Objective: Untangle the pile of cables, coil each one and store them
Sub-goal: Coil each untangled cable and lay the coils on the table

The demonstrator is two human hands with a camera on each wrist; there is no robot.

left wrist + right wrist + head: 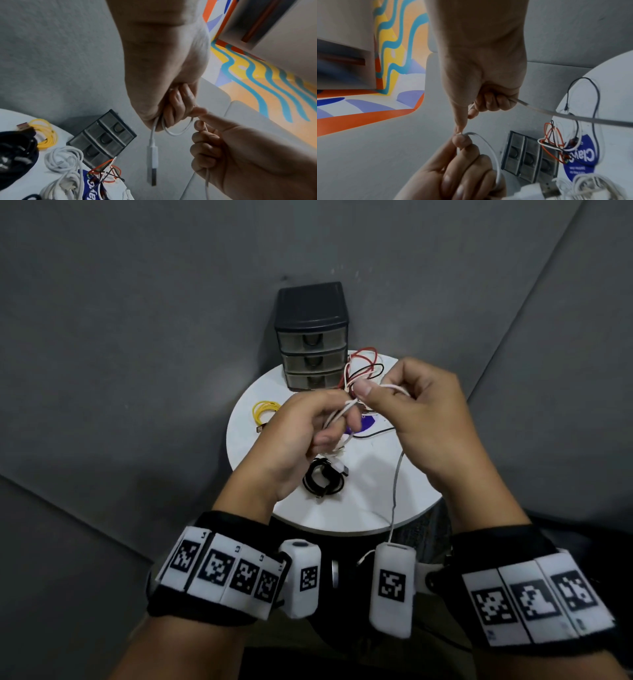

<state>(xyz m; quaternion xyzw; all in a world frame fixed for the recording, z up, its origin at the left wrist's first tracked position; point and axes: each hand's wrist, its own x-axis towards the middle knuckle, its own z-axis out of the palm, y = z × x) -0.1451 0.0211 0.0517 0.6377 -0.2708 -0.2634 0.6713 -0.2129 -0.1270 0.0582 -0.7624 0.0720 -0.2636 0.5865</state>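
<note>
Both hands are raised above the round white table (pixel 359 515), each gripping the same white cable (pixel 178 133). The left hand (pixel 301 436) has its fingers curled around the cable; a short loop runs from the fist up to the thumb tip, and the USB plug (pixel 152 165) hangs straight down below the fist. The right hand (pixel 421 409) pinches the cable between thumb and forefinger, with the other fingers curled around the strand. The thumb tips of the two hands touch. From the right hand the cable drops toward the near edge of the table.

On the table:
- A yellow coil (pixel 264 410) lies at the left.
- A black coil (pixel 323 479) lies near the middle, below the left hand.
- A tangle of red, black and white wires (pixel 364 368) lies at the far right, just beside the drawer unit (pixel 311 337).
- A white coil (pixel 64 158) lies close to the tangle in the left wrist view.
- A blue sticker (pixel 580 155) lies under the tangle.

The drawer unit stands at the far edge, all three drawers closed.
</note>
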